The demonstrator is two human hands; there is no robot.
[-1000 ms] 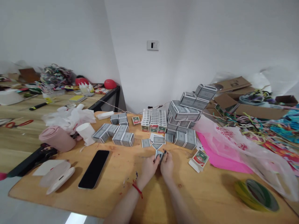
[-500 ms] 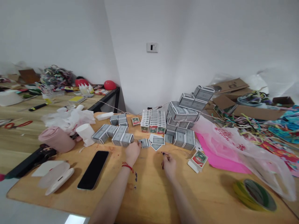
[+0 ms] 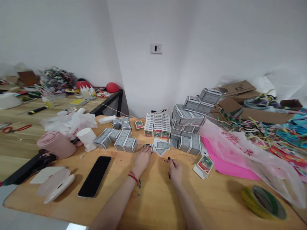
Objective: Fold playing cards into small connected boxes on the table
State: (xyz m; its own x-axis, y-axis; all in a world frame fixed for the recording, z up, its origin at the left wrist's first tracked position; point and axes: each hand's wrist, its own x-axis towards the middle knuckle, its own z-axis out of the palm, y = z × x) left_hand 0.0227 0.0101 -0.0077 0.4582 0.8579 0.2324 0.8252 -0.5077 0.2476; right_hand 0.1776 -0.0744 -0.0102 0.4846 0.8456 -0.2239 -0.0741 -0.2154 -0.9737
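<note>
My left hand [image 3: 141, 160], with a red string bracelet at the wrist, reaches over a small stack of playing cards [image 3: 152, 148]. Its fingers close over the stack from above and hide most of it. To the right, loose playing cards [image 3: 162, 145] lie spread on the table, grey patterned backs up. My right hand [image 3: 176, 170] hovers near them, its fingers curled together; whatever they may hold is too small or hidden to make out. Grey card-back blocks [image 3: 130, 144] stand to the left of my left hand, and more grey blocks [image 3: 189, 143] stand at the right.
Red-and-green card boxes [image 3: 157, 127] stand in rows at the back. A tall grey stack [image 3: 189, 115] leans behind. A phone [image 3: 94, 176] lies at left, near a pink roll [image 3: 56, 144]. At right are an opened card box [image 3: 204, 166], plastic bag [image 3: 240, 147] and tape roll [image 3: 263, 202].
My left hand has shifted right, from beside the grey blocks onto the small card stack. My right hand has moved slightly right and down, fingers still curled.
</note>
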